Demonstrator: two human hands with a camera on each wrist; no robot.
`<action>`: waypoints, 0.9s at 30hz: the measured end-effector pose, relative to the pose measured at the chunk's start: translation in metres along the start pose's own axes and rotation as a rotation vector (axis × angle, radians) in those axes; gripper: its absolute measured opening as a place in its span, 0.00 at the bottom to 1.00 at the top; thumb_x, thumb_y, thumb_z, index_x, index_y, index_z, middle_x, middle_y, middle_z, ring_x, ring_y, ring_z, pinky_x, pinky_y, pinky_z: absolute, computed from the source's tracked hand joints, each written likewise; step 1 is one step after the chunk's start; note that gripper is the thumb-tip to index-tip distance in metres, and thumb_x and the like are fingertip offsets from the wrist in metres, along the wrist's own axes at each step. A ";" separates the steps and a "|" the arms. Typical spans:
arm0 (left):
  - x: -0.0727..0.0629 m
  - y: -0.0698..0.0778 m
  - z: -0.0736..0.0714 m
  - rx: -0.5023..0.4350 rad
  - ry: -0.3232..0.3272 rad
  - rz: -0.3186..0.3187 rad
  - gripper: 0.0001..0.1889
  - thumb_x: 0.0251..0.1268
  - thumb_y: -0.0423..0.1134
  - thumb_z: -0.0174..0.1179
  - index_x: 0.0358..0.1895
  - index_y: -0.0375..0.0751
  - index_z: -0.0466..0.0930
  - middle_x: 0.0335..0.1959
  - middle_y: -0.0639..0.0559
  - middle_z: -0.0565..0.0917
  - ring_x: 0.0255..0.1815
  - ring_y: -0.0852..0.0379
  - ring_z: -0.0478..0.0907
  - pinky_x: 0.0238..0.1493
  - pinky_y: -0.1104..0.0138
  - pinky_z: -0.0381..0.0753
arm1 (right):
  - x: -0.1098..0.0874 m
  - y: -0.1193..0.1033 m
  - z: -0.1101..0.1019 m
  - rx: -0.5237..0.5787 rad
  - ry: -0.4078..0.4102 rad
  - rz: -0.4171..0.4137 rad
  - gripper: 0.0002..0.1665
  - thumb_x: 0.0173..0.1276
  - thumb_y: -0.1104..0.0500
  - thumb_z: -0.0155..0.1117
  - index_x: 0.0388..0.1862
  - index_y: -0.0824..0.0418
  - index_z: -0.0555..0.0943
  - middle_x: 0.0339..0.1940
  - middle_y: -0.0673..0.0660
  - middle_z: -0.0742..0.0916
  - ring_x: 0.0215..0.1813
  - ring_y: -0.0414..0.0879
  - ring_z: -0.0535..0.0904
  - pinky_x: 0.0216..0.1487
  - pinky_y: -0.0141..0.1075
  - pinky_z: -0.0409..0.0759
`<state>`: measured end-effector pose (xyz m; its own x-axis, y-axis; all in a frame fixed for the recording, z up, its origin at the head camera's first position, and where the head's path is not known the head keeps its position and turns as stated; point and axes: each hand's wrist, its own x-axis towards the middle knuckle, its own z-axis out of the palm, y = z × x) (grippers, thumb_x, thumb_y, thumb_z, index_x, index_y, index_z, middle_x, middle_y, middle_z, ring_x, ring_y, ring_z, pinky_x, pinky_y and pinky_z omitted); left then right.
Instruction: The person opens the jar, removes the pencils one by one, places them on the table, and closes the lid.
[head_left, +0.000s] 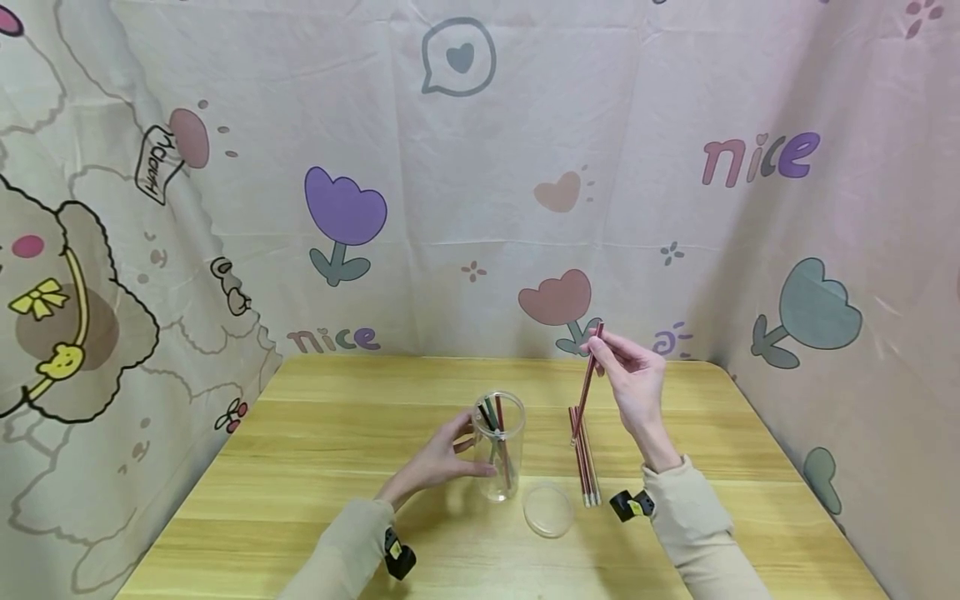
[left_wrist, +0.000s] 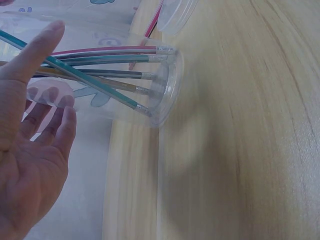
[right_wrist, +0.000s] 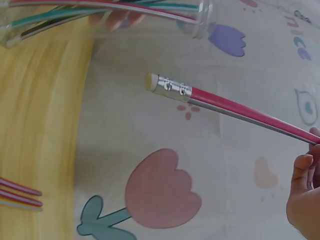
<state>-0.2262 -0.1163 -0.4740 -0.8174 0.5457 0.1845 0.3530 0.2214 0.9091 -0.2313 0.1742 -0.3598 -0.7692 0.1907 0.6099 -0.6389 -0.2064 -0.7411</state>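
Note:
My left hand (head_left: 435, 460) curls round the side of a clear plastic jar (head_left: 497, 493), which stands upright on the table. Several pencils (left_wrist: 95, 80) in red, green, black and brownish colours lean inside it, eraser ends at the bottom. To the right, my right hand (head_left: 637, 385) pinches a red pencil (right_wrist: 235, 109) near its upper end, raised above the table. Its white eraser and silver ferrule point downward. Below that hand, a few more pencils (head_left: 588, 475) lie side by side on the table. A clear round lid (head_left: 548, 510) lies flat between them and the jar.
The wooden table (head_left: 300, 500) reaches back to a pale printed curtain (head_left: 450, 167), which also hangs along both sides. Each wrist carries a small black camera, the left one (head_left: 400, 557) low over the table and the right one (head_left: 632, 505) near the loose pencils.

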 end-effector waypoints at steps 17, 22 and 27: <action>0.000 0.000 0.000 0.000 0.002 -0.001 0.46 0.53 0.39 0.77 0.75 0.41 0.61 0.70 0.37 0.72 0.73 0.34 0.68 0.76 0.44 0.69 | 0.000 0.033 -0.027 -0.238 0.032 0.266 0.14 0.67 0.67 0.68 0.36 0.46 0.89 0.26 0.40 0.91 0.25 0.31 0.81 0.23 0.20 0.74; 0.000 -0.001 0.000 -0.002 0.000 0.007 0.46 0.54 0.39 0.76 0.75 0.41 0.61 0.69 0.38 0.73 0.73 0.34 0.69 0.76 0.44 0.70 | -0.001 0.040 -0.034 -0.271 0.012 0.286 0.09 0.68 0.64 0.69 0.38 0.49 0.89 0.27 0.43 0.91 0.25 0.31 0.79 0.23 0.20 0.74; 0.001 -0.002 0.000 -0.004 0.004 0.012 0.45 0.53 0.38 0.77 0.74 0.41 0.62 0.69 0.38 0.73 0.72 0.35 0.69 0.76 0.45 0.70 | -0.002 0.061 -0.049 -0.249 -0.038 0.231 0.11 0.67 0.58 0.71 0.46 0.62 0.89 0.30 0.48 0.92 0.26 0.33 0.79 0.23 0.21 0.75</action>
<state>-0.2273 -0.1160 -0.4756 -0.8150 0.5452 0.1965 0.3608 0.2119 0.9083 -0.2678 0.2085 -0.4199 -0.8961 0.1292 0.4247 -0.4281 0.0019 -0.9037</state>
